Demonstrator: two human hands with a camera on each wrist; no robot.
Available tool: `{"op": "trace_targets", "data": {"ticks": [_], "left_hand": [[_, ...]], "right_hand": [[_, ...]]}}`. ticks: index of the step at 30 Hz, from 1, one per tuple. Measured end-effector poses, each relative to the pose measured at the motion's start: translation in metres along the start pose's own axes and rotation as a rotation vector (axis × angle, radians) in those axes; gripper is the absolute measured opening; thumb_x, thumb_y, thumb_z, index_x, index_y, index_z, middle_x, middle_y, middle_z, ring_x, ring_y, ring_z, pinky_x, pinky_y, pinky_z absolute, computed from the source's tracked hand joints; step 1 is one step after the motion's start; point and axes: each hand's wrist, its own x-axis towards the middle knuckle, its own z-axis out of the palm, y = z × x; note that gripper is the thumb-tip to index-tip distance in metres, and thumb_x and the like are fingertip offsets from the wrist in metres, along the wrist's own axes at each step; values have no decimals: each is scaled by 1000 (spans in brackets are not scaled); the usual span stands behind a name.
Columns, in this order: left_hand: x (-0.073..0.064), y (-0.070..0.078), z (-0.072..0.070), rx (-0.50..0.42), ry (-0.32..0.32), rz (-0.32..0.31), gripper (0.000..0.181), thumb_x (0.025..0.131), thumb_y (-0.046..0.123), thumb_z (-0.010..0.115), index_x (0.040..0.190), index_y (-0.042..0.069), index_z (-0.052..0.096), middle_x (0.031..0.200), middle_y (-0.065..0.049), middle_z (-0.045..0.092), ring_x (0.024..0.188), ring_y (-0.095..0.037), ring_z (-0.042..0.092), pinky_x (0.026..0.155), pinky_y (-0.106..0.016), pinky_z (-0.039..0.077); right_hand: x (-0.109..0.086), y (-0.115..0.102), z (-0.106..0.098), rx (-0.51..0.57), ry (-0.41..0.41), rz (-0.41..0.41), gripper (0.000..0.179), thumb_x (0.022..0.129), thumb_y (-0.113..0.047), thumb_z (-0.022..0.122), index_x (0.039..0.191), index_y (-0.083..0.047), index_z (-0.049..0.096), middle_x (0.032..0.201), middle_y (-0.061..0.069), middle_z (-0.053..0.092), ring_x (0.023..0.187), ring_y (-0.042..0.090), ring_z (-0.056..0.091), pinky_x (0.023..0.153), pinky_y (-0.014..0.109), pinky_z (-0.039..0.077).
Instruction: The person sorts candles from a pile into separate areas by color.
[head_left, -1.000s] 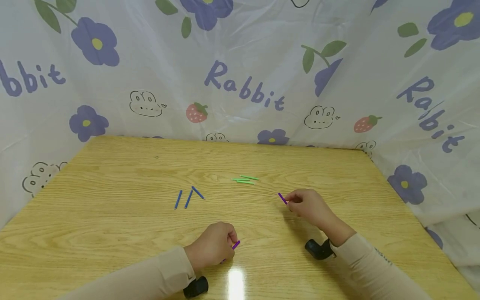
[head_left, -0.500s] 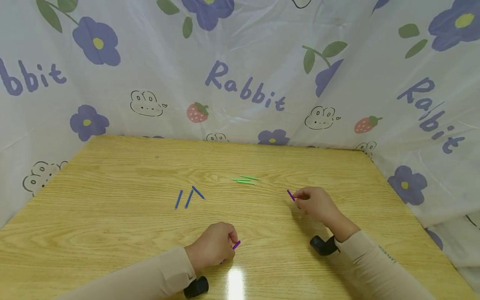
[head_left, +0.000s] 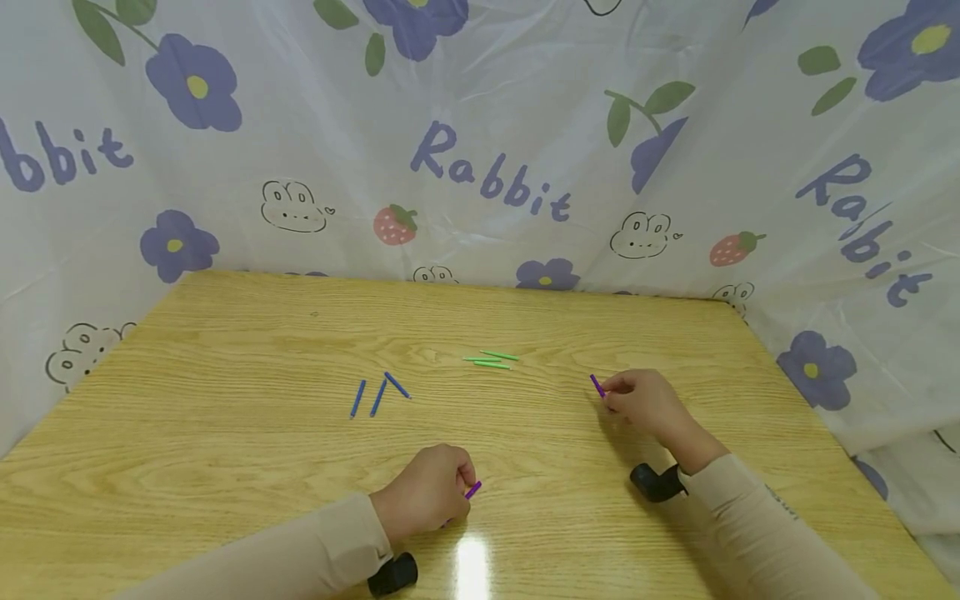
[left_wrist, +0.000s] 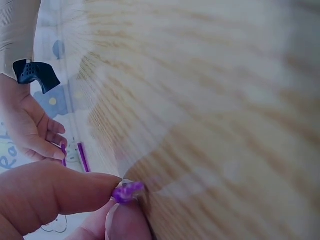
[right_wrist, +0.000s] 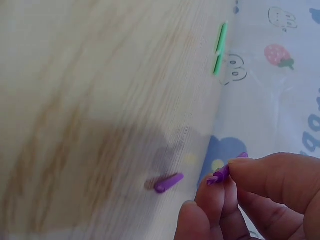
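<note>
My left hand [head_left: 431, 492] pinches a thin purple stick [left_wrist: 129, 192] between thumb and finger, low over the wooden table near its front. My right hand [head_left: 645, 408] is farther back on the right and pinches another thin purple stick [right_wrist: 220, 173], which looks twisted. In the head view this stick [head_left: 597, 386] points away from the fingertips. A third purple stick [right_wrist: 170, 183] shows close below the right fingers in the right wrist view. It is also visible in the left wrist view as a purple stick [left_wrist: 83, 157]; in the head view it is hidden.
Three thin blue sticks [head_left: 378, 398] lie on the table's left half, two of them meeting at one end. Three thin green sticks [head_left: 491, 364] lie close together at the back middle. A patterned sheet [head_left: 480, 167] hangs behind the wooden table [head_left: 247, 350].
My right hand has moved right and slightly away from me, with its purple stick still pinched. My left hand has stayed in place.
</note>
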Motion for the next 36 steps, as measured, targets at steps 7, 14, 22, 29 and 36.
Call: {"op": "trace_targets", "data": {"ticks": [7,14,22,29,36], "left_hand": [[1,0,0,-2,-2,-18,20,67,-14,60,79,0,53,58,-4,49,41,-10,44,42,-22,37],[1,0,1,-12,4,-23,20,67,-15,60,78,0,53,58,-5,49,41,-10,45,40,-20,37],[1,-1,2,-16,-6,-27,20,68,-15,59,79,0,53,58,-5,48,42,-10,44,41,-20,36],[1,-1,2,-11,-6,-27,21,67,-16,60,78,0,53,58,-4,47,42,-10,43,41,-20,36],[2,0,2,10,-7,-32,21,67,-15,62,78,1,53,59,-5,48,42,-10,44,41,-20,36]], "right_hand": [[3,2,-6,-39,11,36,28,85,-7,53,109,4,59,102,17,59,75,20,58,63,32,50],[8,7,-9,-71,2,62,27,86,-9,55,109,3,59,102,17,59,79,20,58,63,32,50],[11,9,-11,-98,6,65,26,85,-9,55,107,4,60,91,13,63,72,19,56,56,27,46],[13,12,-11,-125,2,66,23,84,-7,56,103,4,61,82,10,63,67,16,54,54,26,44],[16,14,-11,-168,-8,67,19,84,-7,56,99,3,62,78,7,62,64,15,52,54,26,44]]}}
